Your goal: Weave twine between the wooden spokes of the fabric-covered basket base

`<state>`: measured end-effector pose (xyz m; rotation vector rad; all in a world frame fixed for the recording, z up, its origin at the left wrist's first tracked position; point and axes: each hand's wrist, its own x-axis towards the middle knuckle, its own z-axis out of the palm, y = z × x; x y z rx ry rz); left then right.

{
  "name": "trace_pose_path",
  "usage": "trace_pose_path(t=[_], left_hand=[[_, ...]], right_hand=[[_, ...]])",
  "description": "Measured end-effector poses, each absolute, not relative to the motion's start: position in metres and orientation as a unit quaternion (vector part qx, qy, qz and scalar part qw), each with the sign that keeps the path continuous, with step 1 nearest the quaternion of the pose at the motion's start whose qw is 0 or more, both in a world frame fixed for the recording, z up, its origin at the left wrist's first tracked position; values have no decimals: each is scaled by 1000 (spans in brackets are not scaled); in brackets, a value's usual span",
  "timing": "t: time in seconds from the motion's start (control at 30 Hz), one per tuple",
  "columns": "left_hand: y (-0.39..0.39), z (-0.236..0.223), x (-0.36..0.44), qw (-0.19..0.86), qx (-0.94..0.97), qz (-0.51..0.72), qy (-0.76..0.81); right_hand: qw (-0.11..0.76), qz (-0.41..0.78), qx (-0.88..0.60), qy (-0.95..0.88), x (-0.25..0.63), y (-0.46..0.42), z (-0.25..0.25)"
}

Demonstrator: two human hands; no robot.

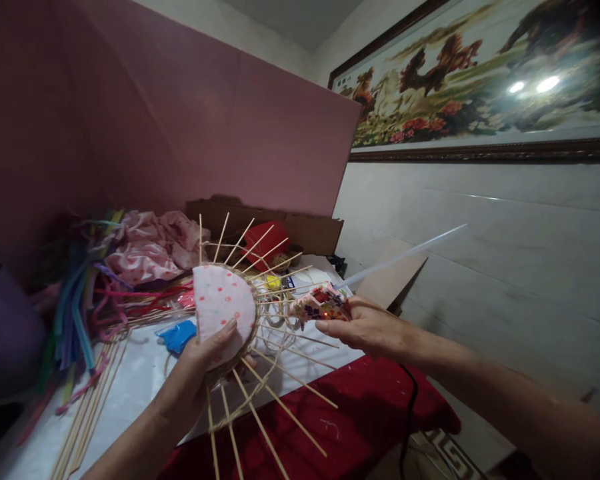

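Note:
My left hand (pixel 213 350) grips a half-round piece (pixel 225 300) covered in pale fabric with red dots, thumb on the fabric and fingers underneath. Thin wooden sticks (pixel 265 377) fan out from its curved edge, with twine woven along the rim. In my right hand (pixel 363 323) is a hot glue gun (pixel 325 303) with a floral pattern and a small red light. A long clear glue stick (pixel 405 253) pokes out of its back. Its nozzle points left, close to the sticks at the curved edge; whether it touches them I cannot tell.
Pink dotted cloth (pixel 155 243) and colourful fuzzy stems (pixel 75 320) lie on the left. Nearby are a blue packet (pixel 179 335), loose sticks (pixel 87 407) and a red object (pixel 267 241). A black cord (pixel 409 413) hangs by the red cloth (pixel 360 407).

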<state>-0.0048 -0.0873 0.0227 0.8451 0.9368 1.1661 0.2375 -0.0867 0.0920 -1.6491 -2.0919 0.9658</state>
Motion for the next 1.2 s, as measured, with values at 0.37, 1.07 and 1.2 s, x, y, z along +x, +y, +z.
trace_pose_path(t=[0.37, 1.07, 1.2], left_hand=[[-87, 24, -3, 651, 377, 514, 412], [-86, 19, -5, 656, 374, 511, 410], [-85, 18, -5, 654, 381, 512, 406]], right_hand=[[144, 349, -582, -720, 236, -87, 93], [141, 321, -573, -741, 238, -86, 92], [140, 330, -571, -739, 239, -87, 92]])
